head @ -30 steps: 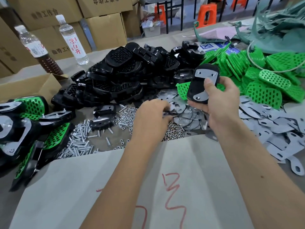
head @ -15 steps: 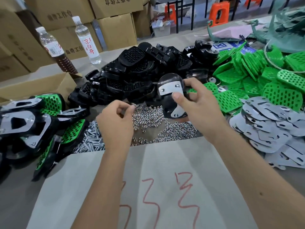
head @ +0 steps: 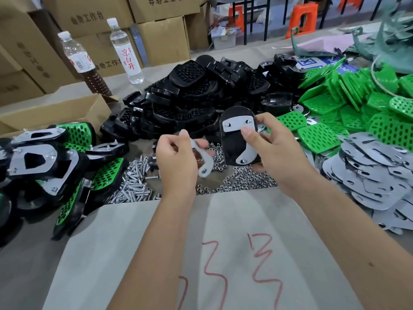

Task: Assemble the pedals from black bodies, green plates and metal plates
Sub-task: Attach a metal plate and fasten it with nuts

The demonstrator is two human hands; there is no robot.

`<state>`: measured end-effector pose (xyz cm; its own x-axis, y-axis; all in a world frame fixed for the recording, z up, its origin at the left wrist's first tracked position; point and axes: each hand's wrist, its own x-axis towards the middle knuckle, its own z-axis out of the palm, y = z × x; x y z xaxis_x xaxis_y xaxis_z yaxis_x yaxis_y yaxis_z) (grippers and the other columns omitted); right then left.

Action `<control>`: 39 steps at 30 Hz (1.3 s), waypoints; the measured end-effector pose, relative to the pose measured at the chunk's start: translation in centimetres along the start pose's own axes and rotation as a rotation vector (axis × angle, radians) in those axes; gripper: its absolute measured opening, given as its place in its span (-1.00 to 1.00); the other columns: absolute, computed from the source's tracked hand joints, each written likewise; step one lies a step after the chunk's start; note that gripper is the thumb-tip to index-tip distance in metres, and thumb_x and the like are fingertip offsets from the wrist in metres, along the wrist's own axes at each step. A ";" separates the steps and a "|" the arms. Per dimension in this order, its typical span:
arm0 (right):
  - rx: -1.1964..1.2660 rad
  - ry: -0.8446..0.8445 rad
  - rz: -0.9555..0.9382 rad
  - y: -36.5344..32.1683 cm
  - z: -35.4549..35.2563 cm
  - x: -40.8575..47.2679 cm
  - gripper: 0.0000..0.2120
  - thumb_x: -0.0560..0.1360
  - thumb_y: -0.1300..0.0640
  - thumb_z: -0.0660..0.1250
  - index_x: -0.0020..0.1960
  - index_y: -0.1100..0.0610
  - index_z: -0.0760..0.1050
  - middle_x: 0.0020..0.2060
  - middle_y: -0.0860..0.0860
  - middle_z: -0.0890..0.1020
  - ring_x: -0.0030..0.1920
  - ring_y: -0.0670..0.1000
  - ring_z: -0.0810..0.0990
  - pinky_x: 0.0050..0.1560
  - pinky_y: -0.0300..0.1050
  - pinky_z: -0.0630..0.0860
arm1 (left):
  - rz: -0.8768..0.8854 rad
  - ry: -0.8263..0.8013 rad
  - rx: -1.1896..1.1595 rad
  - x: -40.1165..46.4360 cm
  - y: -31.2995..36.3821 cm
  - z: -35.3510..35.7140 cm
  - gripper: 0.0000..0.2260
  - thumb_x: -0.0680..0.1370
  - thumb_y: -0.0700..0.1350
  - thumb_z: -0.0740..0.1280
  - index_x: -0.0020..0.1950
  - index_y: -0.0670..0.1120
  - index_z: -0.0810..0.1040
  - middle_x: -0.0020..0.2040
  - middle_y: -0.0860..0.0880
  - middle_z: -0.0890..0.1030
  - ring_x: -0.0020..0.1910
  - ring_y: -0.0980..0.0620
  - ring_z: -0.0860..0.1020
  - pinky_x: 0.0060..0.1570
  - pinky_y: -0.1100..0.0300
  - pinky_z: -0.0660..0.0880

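head view: the pedal in hand (head: 238, 136) is a black body held up over the desk (head: 223, 253) by the right hand (head: 274, 148), whose grip is closed round it with the thumb pressing a metal plate (head: 240, 127) already lying on its back; bolt ends show through that plate's holes near the top and at the lower corner. just beside it, the left hand (head: 176, 157) pinches a second metal plate (head: 204, 162), tilted and clear of the pedal, apparently meant for the bare left side. judging by this, the unit is partway: one plate seated, one to place, and the nuts probably yet to go on. under both hands lie loose nuts (head: 241, 180) and a heap of bolts (head: 134, 186). finished pedals (head: 51, 162) with green faces are stacked at the left. much remains: a big pile of black bodies (head: 190, 97) behind, green plates (head: 348, 108) to the right, and a spread of metal plates (head: 375, 175) nearer. two bottles (head: 125, 52) and cardboard boxes (head: 161, 30) stand at the back.
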<state>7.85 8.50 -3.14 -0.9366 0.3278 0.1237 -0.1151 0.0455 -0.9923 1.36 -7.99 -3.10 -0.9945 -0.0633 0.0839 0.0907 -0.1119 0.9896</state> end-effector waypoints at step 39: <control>0.142 -0.025 0.058 -0.3 -0.6 0.0 -0.57 0.56 0.43 0.40 0.32 0.10 0.41 -0.03 0.19 0.73 -0.22 0.07 0.68 -0.29 -0.19 0.57 | -0.011 -0.267 -0.093 0.2 0.5 -1.0 -0.84 0.49 -0.35 0.54 -0.05 -0.15 0.64 -0.28 -0.13 0.70 -0.33 -0.02 0.65 -0.28 0.23 0.59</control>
<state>8.11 9.00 -2.87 -0.9509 0.3019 0.0678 -0.1044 -0.1069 -0.9888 1.22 -9.09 -2.71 -0.9730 0.2009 0.1134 0.0721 -0.2022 0.9767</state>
